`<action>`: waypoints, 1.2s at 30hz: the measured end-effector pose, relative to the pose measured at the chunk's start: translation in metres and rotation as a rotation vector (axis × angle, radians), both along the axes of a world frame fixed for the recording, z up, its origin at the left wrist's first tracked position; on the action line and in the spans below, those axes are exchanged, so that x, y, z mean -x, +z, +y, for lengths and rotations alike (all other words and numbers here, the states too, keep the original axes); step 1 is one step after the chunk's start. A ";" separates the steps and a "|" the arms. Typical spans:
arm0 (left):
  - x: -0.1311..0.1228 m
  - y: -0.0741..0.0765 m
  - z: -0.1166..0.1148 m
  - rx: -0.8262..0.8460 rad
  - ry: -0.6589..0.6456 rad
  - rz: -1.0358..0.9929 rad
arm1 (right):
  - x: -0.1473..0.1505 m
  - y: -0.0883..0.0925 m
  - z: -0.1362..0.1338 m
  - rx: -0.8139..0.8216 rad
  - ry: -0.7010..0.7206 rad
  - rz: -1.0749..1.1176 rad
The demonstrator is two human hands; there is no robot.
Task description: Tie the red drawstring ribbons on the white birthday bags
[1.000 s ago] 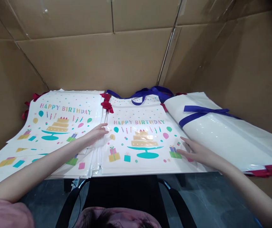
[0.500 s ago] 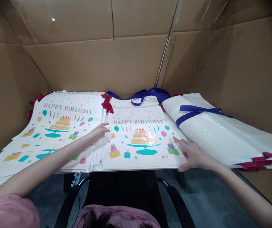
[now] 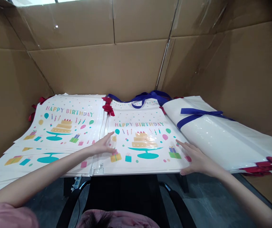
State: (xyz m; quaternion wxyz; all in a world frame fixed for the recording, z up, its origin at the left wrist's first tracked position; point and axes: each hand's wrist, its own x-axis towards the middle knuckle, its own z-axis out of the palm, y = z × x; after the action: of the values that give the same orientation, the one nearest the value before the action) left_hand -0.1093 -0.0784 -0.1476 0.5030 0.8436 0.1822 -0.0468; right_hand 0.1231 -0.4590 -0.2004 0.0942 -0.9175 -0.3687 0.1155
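A white birthday bag (image 3: 145,158) with a cake print lies flat in the middle, on top of others. My left hand (image 3: 102,145) rests at its left edge, fingers apart, holding nothing. At its right edge my right hand (image 3: 195,160) is spread with the thumb near the front corner. To the left is a fanned stack of the same printed bags (image 3: 62,110), with red ribbon bows (image 3: 107,106) at its top corner. A folded white bundle (image 3: 216,139) lies on the right, and a blue ribbon (image 3: 197,113) crosses it.
Cardboard walls (image 3: 90,69) enclose the back and sides. A loose blue ribbon (image 3: 150,95) curls behind the middle bag. A black chair (image 3: 126,196) stands at the front edge, over a dark floor.
My left hand has moved slightly right and down onto the middle bag's left side, its thumb and fingers wider apart. My right hand stays at the right edge. The view has tilted up slightly.
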 end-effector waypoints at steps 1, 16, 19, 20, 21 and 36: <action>0.003 0.001 -0.003 0.030 0.003 0.012 | 0.000 -0.001 0.000 -0.002 -0.009 -0.008; 0.013 0.010 -0.021 0.195 0.045 0.057 | 0.011 0.010 0.004 -0.059 -0.018 0.031; 0.021 0.005 -0.025 -0.026 -0.068 0.014 | 0.012 0.012 0.006 -0.044 -0.030 0.028; 0.024 0.003 -0.028 -0.120 -0.131 0.011 | 0.013 0.013 0.007 -0.040 -0.030 0.029; 0.028 0.001 -0.031 -0.209 -0.201 0.015 | 0.013 0.013 0.007 -0.034 -0.029 0.034; 0.048 -0.021 -0.037 -0.602 -0.559 -0.116 | 0.011 0.002 0.002 -0.038 -0.032 0.037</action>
State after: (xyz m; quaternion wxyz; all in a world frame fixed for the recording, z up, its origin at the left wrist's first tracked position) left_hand -0.1572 -0.1153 -0.1689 0.2110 0.9713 -0.0770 -0.0787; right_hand 0.1122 -0.4568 -0.1986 0.1203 -0.9191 -0.3540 0.1241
